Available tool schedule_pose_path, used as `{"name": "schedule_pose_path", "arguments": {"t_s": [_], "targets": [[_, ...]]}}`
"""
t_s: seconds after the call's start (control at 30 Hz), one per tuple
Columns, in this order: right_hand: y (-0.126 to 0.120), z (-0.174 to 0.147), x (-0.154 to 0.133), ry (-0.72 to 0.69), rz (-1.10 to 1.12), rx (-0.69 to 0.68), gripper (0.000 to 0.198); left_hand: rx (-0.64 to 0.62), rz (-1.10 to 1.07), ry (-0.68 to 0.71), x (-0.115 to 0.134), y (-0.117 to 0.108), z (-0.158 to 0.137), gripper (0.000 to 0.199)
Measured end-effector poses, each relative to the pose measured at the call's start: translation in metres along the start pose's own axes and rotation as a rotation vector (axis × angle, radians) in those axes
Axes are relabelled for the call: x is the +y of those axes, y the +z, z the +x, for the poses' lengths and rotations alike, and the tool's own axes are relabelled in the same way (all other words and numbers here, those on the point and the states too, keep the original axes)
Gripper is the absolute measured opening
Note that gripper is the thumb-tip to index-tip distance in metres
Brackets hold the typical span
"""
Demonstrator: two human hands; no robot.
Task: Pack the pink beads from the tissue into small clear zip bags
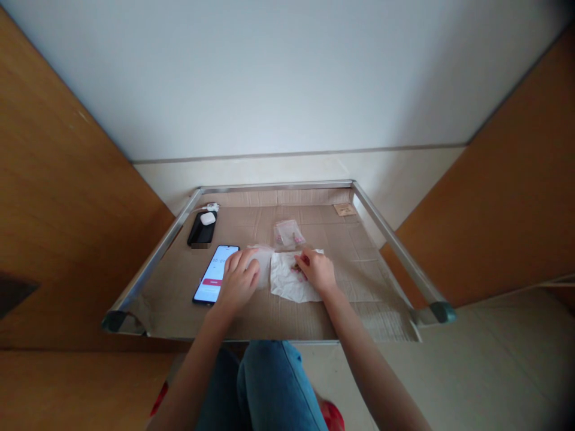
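Note:
My left hand (239, 280) is beside the phone, its curled fingers closed on the left edge of a small clear plastic bag (264, 269). To the right of this bag, a crumpled white tissue (284, 286) lies spread out, with small reddish and brown pieces (296, 268) on it. Over those pieces, the fingertips of my right hand (318, 270) are pinched together. Whatever they hold is too small to make out. Farther back, another small clear bag (288, 232) lies flat with a few tiny reddish items inside.
A lit phone (216, 275) shows a timer. Behind it, a white earbud case (208, 218) rests on a black device (194, 230), near a white plug (212, 206). A brown paper piece (344, 209) lies back right. Metal rails (395, 239) edge the cardboard surface (359, 281).

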State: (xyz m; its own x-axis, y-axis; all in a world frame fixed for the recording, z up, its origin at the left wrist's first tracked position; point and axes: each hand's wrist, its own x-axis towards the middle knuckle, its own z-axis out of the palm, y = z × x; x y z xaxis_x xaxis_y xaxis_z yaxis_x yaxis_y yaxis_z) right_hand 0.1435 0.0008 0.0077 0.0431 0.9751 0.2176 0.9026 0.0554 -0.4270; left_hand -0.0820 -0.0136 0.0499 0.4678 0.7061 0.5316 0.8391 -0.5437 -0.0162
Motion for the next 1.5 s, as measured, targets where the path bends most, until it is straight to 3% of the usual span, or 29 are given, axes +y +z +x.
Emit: {"name": "schedule_pose_path", "arguments": {"t_s": [0.37, 0.53, 0.73, 0.93, 1.27, 1.5], "targets": [[-0.004, -0.001, -0.004, -0.021, -0.077, -0.007, 0.023, -0.106, -0.018, -0.055, 0.007, 0.021, -0.012, 0.006], [-0.005, -0.001, -0.005, -0.013, -0.093, -0.022, 0.022, -0.075, 0.027, -0.09, 0.008, 0.023, -0.015, 0.031], [-0.007, -0.001, -0.006, 0.01, -0.11, -0.062, 0.025, -0.086, 0.105, -0.268, 0.016, 0.021, 0.0, 0.035], [-0.008, -0.002, -0.009, 0.023, -0.119, -0.065, 0.027, -0.066, 0.031, -0.243, 0.025, 0.031, 0.019, 0.045], [-0.006, -0.002, -0.008, 0.011, -0.101, -0.019, 0.032, -0.083, 0.017, -0.326, 0.016, 0.045, 0.023, 0.034], [-0.008, -0.001, -0.009, 0.032, -0.107, -0.042, 0.03, -0.176, 0.072, -0.303, 0.012, 0.059, 0.024, 0.042]]}}
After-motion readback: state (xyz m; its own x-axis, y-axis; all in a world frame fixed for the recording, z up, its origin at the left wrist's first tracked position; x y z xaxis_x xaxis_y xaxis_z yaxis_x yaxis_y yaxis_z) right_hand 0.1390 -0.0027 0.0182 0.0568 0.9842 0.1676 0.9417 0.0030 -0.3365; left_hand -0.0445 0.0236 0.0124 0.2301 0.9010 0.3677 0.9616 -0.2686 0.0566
